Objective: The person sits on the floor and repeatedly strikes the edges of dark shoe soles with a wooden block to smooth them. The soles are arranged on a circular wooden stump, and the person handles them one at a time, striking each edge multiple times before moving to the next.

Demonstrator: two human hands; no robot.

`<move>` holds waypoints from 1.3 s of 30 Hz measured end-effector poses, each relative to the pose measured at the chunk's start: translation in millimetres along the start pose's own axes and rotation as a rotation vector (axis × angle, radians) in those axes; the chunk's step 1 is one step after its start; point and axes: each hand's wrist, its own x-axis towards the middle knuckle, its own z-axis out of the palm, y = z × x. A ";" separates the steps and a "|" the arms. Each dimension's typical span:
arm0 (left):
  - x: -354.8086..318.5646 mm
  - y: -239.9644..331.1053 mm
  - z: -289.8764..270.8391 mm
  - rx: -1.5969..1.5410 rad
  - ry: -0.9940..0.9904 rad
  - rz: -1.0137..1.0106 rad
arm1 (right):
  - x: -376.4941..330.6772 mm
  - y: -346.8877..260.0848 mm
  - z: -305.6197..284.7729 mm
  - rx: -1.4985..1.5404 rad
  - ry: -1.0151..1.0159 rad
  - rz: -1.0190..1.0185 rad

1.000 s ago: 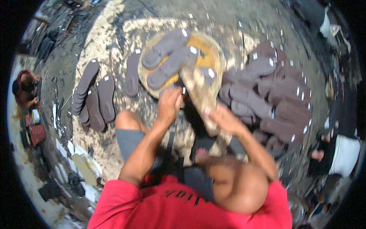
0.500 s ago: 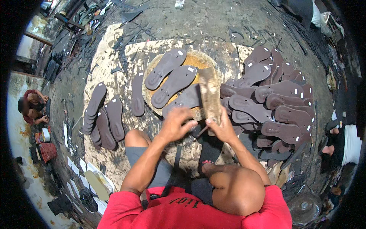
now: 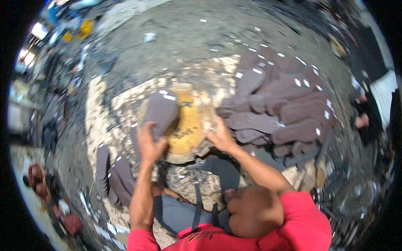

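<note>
The picture is smeared by motion. Left of centre, my left hand [image 3: 151, 144] grips the near end of brown shoe soles [image 3: 162, 111], its thumb on one side and fingers on the other. They appear to be two overlapping soles with white tags at the far end. Under them is a round, yellow-topped work block [image 3: 186, 129], its right part bare of soles. At the block's right edge is my right hand [image 3: 221, 137], fingers bent toward a pale blurred area. Whether it holds the flat wooden-looking piece seen earlier cannot be made out.
A large heap of brown soles [image 3: 289, 108] with white tags spreads to the right. More soles [image 3: 121, 175] stand at the near left on a stained pale sheet [image 3: 98, 113]. Another person [image 3: 37, 180] sits at the far left. Dark scraps litter the floor.
The view has swung, blurring everything. My left hand has moved onto the soles on the block's left. The soles across the block's middle are gone from there. The flat piece is no longer distinct.
</note>
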 end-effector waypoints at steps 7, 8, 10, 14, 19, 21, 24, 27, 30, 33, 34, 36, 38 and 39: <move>68.1 60.5 -22.8 -0.300 -0.167 -0.365 | -0.1 6.0 1.3 -0.058 0.115 0.109; 71.6 86.2 -23.4 -0.455 -0.154 -0.270 | 1.5 7.7 0.1 -0.095 0.132 0.104; 78.7 120.0 -21.8 -0.470 -0.209 0.038 | 3.1 11.5 1.9 -0.220 0.075 0.164; 71.4 86.4 -13.7 -0.780 -0.016 -0.075 | 0.4 13.0 -2.6 0.001 0.044 0.168; -18.2 -69.2 23.2 -0.108 0.246 -1.078 | 3.9 14.7 -14.5 0.052 0.031 0.174; -61.5 -96.7 42.2 -0.004 0.089 -1.204 | 4.8 16.6 -18.3 0.000 -0.004 0.168; -87.4 -111.1 37.3 -0.170 0.212 -1.081 | 6.3 22.4 -23.5 0.033 -0.020 0.180; -104.4 -112.5 -14.5 -0.106 0.452 -0.634 | 9.9 29.2 -27.0 0.119 0.007 0.247; -151.3 -111.8 -75.5 0.102 0.278 -0.761 | 11.0 30.0 -28.3 0.094 0.046 0.241; -204.8 -99.0 -79.3 0.393 -0.089 -0.978 | 10.8 27.0 -27.8 0.231 -0.032 0.247; -214.3 -101.6 -77.0 0.423 -0.205 -1.049 | 11.2 25.6 -27.6 0.174 -0.040 0.172; -231.6 -95.6 -68.0 0.383 -0.105 -1.074 | 11.6 23.5 -27.1 0.153 -0.042 0.231; -235.1 -90.2 -66.7 0.296 0.001 -1.081 | 11.6 21.9 -27.2 0.151 -0.056 0.232; -229.0 -94.7 -73.8 0.310 -0.118 -1.116 | 11.5 21.3 -27.4 0.151 -0.044 0.211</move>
